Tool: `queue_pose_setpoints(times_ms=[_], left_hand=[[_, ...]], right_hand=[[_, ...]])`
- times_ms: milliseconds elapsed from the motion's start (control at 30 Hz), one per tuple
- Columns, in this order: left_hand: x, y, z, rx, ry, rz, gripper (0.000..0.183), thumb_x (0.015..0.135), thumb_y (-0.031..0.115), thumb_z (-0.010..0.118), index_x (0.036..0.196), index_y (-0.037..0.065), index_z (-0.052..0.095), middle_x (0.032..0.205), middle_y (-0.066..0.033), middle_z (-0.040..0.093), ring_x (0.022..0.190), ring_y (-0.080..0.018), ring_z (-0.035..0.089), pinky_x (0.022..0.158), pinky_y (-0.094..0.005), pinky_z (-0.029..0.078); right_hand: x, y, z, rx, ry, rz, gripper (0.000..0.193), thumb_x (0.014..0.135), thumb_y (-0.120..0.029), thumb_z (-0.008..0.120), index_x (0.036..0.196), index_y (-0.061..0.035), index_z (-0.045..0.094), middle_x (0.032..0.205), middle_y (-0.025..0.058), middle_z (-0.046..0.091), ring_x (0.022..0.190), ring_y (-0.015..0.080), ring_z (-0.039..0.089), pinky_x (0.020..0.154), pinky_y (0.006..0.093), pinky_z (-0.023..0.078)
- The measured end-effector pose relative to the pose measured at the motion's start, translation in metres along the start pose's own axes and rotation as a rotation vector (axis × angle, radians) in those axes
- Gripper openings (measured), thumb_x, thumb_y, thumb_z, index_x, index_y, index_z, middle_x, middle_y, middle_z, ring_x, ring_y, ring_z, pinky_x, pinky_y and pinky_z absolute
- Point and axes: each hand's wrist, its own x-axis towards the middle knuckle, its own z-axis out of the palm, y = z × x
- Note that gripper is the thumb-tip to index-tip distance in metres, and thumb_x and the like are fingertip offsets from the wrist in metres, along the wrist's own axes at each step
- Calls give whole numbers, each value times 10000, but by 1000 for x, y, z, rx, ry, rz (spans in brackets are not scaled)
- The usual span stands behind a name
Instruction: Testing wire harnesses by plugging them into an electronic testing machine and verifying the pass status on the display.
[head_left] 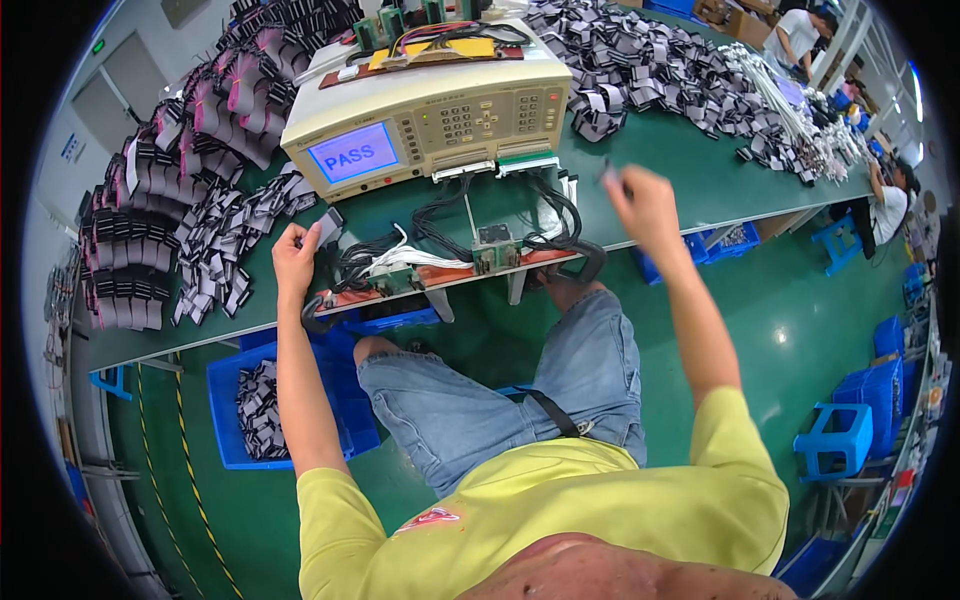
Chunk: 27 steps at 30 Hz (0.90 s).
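Pinched between the thumb and fingers of my left hand (295,262) is a short grey flat ribbon cable (328,226) with a dark connector end. That hand is at the table's near edge, left of the test fixture. My right hand (645,208) is raised over the green table, right of the fixture, its fingers closed. A small dark blur shows at its fingertips; what it is cannot be made out. Between the hands sits the test fixture (495,250), with black and white wires running up to a beige bench tester (430,125). The tester's screen (354,152) is lit.
Bundled ribbon cables (130,245) and loose ones (215,245) cover the table's left side. A wide cable heap (670,70) lies at the back right. Under the table, a blue bin (225,420) holds more cables. Blue stools (835,440) and two other people (795,40) are at the right.
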Motion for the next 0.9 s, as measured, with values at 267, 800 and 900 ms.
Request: queue_pose_setpoints(times_ms=[267, 800, 900], left_hand=[[2, 1, 8, -3, 14, 7, 406, 975, 281, 775, 746, 29, 554, 659, 22, 485, 643, -83, 420, 578, -286, 367], [-79, 101, 12, -619, -84, 112, 161, 1026, 167, 710, 934, 67, 625, 851, -17, 652, 717, -96, 587, 673, -249, 493], [-136, 178, 56, -764, -369, 51, 135, 946, 65, 784, 915, 45, 654, 845, -29, 696, 702, -94, 637, 637, -241, 529]], right_hand=[[103, 54, 38, 241, 211, -129, 296, 942, -98, 728, 1224, -32, 670, 1175, 160, 661, 796, 299, 715, 695, 379, 576], [-152, -56, -2, 777, -227, 92, 165, 953, -26, 722, 1108, 30, 712, 1006, 116, 720, 826, 176, 737, 710, 284, 580], [-131, -88, 8, 1054, -250, 116, 314, 973, -62, 717, 1273, 11, 665, 1116, 128, 722, 979, 207, 739, 866, 316, 588]])
